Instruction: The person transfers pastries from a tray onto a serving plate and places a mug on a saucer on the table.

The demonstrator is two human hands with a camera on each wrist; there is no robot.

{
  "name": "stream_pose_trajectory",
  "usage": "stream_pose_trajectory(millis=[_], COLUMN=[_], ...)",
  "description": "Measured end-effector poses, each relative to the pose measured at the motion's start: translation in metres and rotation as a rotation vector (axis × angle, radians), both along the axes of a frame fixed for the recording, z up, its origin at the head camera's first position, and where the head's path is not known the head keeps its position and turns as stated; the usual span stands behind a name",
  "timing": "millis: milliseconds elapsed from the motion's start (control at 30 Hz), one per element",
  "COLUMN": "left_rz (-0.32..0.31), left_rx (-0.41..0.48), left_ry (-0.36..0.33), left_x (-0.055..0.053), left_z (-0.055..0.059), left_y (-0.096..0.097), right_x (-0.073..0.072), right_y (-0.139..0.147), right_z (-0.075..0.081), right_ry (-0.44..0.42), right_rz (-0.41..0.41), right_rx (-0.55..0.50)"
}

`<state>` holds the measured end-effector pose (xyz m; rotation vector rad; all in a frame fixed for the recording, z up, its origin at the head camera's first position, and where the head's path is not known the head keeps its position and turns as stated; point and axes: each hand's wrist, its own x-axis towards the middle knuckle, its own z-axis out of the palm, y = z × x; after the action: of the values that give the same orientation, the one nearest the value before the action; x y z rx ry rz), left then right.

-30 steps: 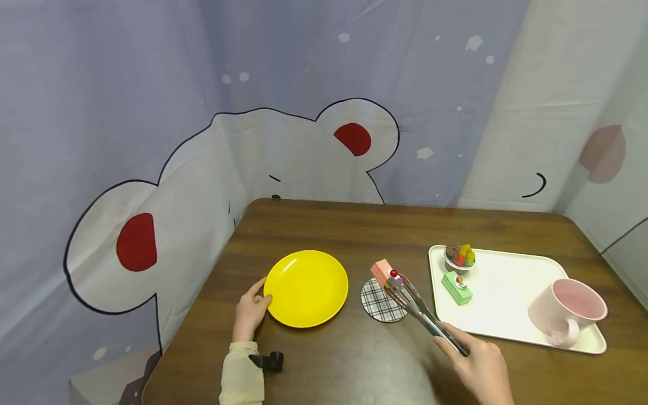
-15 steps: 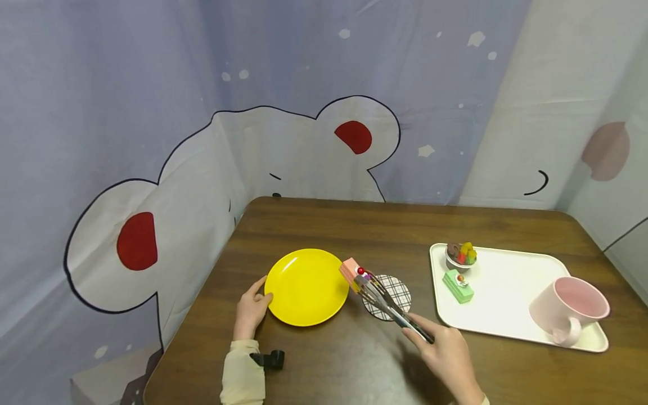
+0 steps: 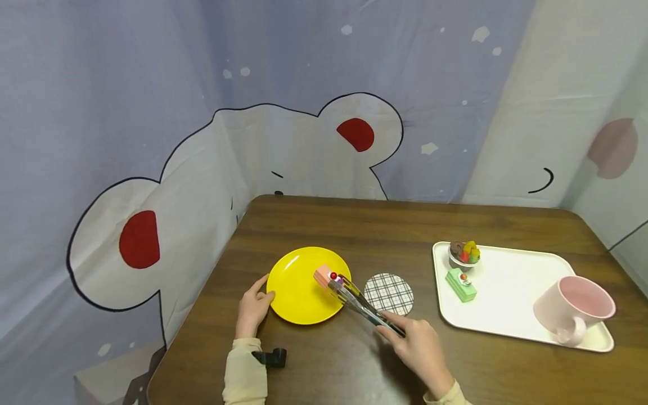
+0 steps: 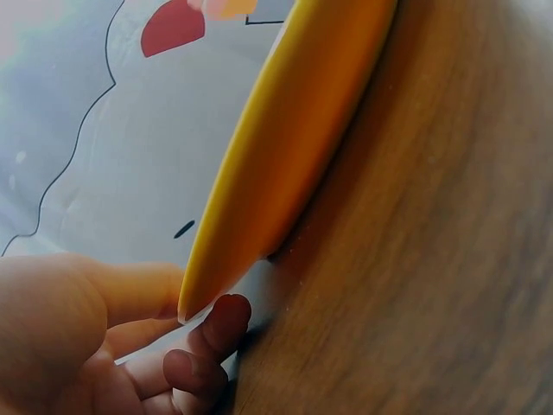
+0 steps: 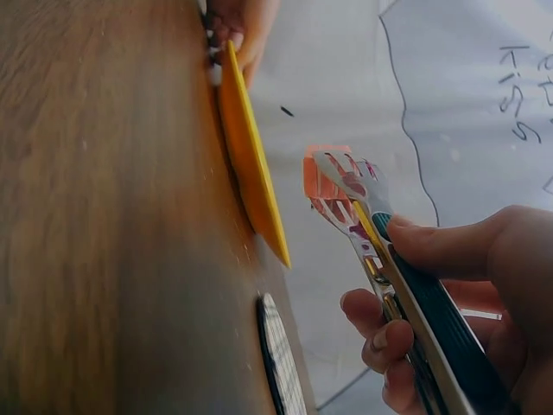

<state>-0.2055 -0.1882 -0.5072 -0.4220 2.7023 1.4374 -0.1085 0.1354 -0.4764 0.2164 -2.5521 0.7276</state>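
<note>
My left hand (image 3: 253,309) pinches the left rim of a yellow plate (image 3: 293,292), thumb on top and fingers beneath, as the left wrist view shows. My right hand (image 3: 417,346) grips a pair of metal tongs (image 3: 361,306) with dark green handles (image 5: 445,337). Between the tong tips sits a pink cake piece (image 3: 324,275) topped with a red cherry. It overlaps the right half of the plate in the head view; from the right wrist, the cake (image 5: 321,177) shows raised above the plate's surface.
A round plaid coaster (image 3: 388,293) lies right of the plate. Farther right, a white tray (image 3: 506,275) carries a green cake piece (image 3: 460,286), a fruit-topped cupcake (image 3: 464,255) and a pink mug (image 3: 572,306). A printed curtain (image 3: 283,146) hangs behind the wooden table (image 3: 324,360).
My right hand has carried the tongs and pink cake leftward, from above the coaster to over the plate. The left hand keeps its hold on the rim.
</note>
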Motion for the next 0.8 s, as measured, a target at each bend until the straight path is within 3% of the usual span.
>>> stream_pose_trajectory(millis=[300,567,800], left_rz=[0.003,0.006,0.016], left_rx=[0.016,0.020,0.016], left_ry=[-0.001,0.003,0.006], left_x=[-0.001,-0.001,-0.002], left_z=[-0.002,-0.001,-0.002], left_y=[0.000,0.000,0.000], right_x=[-0.005,-0.004,-0.003], right_y=[-0.018,-0.025,-0.025], right_z=[-0.003,-0.006,-0.005], right_ry=[-0.061,-0.060,-0.156], right_rz=[0.054,0.087,0.102], right_rx=[0.055,0.080,0.088])
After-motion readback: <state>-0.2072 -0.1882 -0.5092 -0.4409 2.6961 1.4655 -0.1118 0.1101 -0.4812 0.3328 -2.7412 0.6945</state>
